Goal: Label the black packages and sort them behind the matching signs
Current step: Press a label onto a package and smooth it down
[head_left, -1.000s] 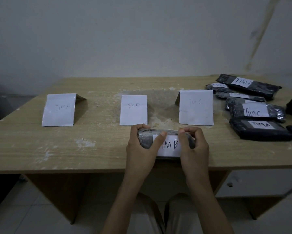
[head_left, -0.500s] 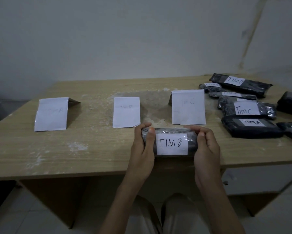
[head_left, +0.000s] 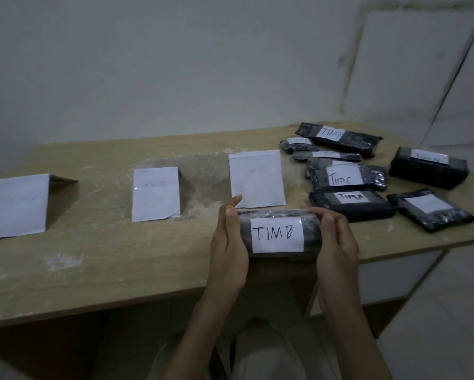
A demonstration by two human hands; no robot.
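Observation:
I hold a black package [head_left: 311, 234] with a white label reading TIM B between both hands, just above the table's front edge. My left hand [head_left: 229, 248] grips its left end and my right hand [head_left: 337, 248] its right end. Three folded white paper signs stand in a row on the table: the left sign [head_left: 16, 205], the middle sign [head_left: 155, 193], faintly marked TIM B, and the right sign [head_left: 257, 179], faintly marked TIM C. The held package is in front of the right sign.
Several labelled black packages lie in a pile at the table's right, among them one marked TIM C [head_left: 345, 176], one TIM A [head_left: 351, 204] and one TIM B [head_left: 340, 137]. The wooden table [head_left: 107, 259] has white dust patches. A wall stands close behind.
My thumbs have come off the label and both hands have shifted to the package's ends. The label now shows in full. My view has swung to the right.

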